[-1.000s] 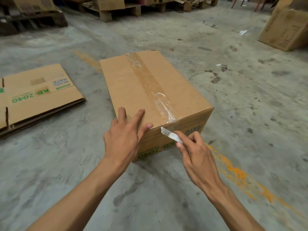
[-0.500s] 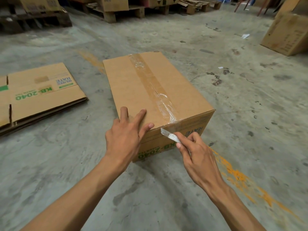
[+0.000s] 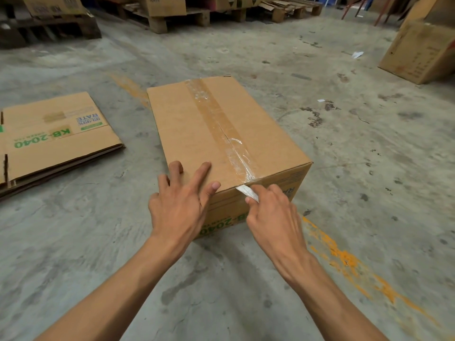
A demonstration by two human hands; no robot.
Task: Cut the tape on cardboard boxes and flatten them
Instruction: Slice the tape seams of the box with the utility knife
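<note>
A closed brown cardboard box (image 3: 197, 134) stands on the concrete floor in the middle of the head view. Clear tape (image 3: 221, 126) runs along its top seam and folds over the near edge. My left hand (image 3: 182, 205) rests on the box's near corner, fingers spread, holding nothing. My right hand (image 3: 273, 212) grips a small silver blade (image 3: 247, 191). The blade's tip touches the tape at the box's near top edge.
A stack of flattened boxes (image 3: 56, 141) lies on the floor to the left. Another cardboard box (image 3: 423, 52) stands at the far right. Wooden pallets (image 3: 172, 18) with cartons line the back. An orange paint line (image 3: 344, 262) crosses the floor on the right.
My right hand has moved the blade up to the tape at the box's near edge. The left hand stays on the corner. The view has shifted slightly.
</note>
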